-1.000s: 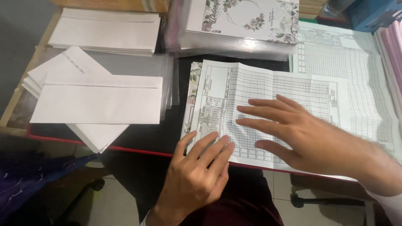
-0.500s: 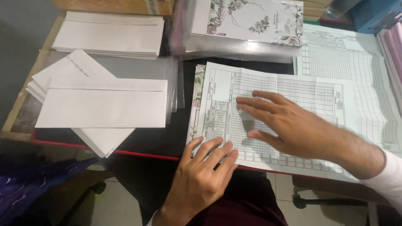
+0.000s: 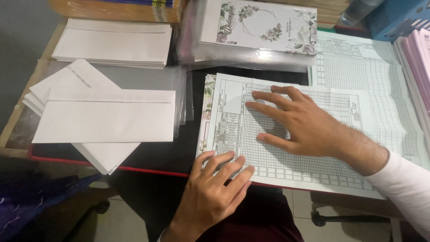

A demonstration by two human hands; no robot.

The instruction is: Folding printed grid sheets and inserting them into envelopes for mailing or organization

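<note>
A: Where are the person's hands?

B: Both lie on the gridded form sheet (image 3: pixel 313 148), a pale printed table on creased paper that lies flat on the black desk mat (image 3: pixel 156 152). The right hand (image 3: pixel 300 123) is spread open, palm down, fingers fanned toward the sheet's upper left; it grasps nothing, only presses the paper. The left hand (image 3: pixel 215 188) sits at the sheet's near left corner, fingers loosely extended and resting flat on the edge, also closed on nothing.

A: What lies under the sheet?

B: Just beyond the left hand's fingertips, a floral-edged card (image 3: pixel 207 103) peeks out from beneath the sheet's left side.

A: And around the hands?

B: Well to the left of the left hand, a long white envelope (image 3: pixel 105 116) lies across a fan of other envelopes (image 3: pixel 67 80), partly on clear plastic sleeves (image 3: pixel 148 76). Farther back on that side is a neat envelope stack (image 3: pixel 114 42). Past the right hand's fingertips stands a pile of floral invitation cards in plastic wrap (image 3: pixel 260 27). To the right of the right wrist, a second gridded sheet (image 3: pixel 363 67) lies beneath the first, with a pink paper stack (image 3: pixel 416 58) at the far edge.
</note>
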